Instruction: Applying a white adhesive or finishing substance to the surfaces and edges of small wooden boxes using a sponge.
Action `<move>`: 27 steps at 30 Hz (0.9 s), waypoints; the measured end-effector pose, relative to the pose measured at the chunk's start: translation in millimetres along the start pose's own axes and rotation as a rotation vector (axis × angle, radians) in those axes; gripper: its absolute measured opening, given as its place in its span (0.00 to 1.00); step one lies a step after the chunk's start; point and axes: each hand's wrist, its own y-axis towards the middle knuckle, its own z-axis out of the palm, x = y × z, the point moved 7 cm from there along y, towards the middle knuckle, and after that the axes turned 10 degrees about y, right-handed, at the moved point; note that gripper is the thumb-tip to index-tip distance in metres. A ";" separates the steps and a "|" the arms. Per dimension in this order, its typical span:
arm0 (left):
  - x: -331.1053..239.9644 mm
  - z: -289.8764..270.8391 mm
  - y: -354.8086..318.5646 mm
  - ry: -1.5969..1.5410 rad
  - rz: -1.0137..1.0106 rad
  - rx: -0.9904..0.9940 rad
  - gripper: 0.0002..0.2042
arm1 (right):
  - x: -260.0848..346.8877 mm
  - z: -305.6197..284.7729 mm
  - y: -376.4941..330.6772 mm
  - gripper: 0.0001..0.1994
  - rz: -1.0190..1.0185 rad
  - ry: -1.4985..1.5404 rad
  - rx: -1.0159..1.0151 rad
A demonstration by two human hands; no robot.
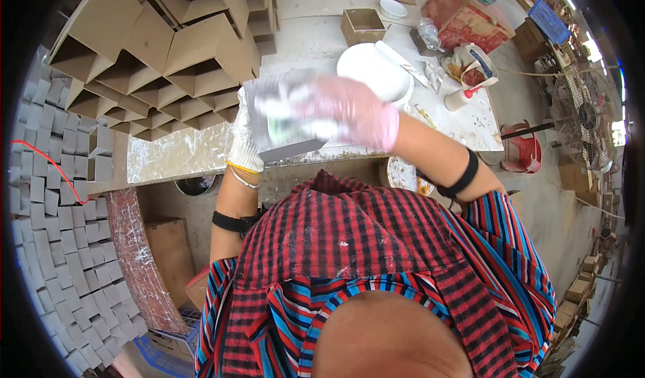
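- Table (161,159): brown boxes (127,35) stacked left, probably saving you elbow room
- Grey box (292,151): lifted at the near edge
- Right hand (353,112): blurred over it, can't tell how open your fingers are
- Left hand (246,139): closed on its side, likely steadying

Workshop, stacked brown open-fronted boxes (144,35) at upper left, piled grey boxes (67,243) along left edge, white-smeared worktable (181,153) at upper centre, caged fan (586,114) at right.

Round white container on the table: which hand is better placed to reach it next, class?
Probably the right hand, translucent-gloved, since it lies nearer the white container; the left hand, in white knit, is farther, at the left side of the grey rectangular box.
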 end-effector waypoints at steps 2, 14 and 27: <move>-6.2 -0.9 0.1 0.489 0.247 0.091 0.31 | -5.4 15.3 -5.9 0.30 0.191 -0.063 0.222; 0.5 3.5 0.9 -0.284 -0.112 0.026 0.29 | -6.3 -3.0 -36.6 0.28 0.001 -0.128 -0.034; -2.5 -7.9 -4.5 -0.200 -0.048 -0.247 0.31 | -11.3 -6.6 -46.1 0.36 0.176 -0.317 0.025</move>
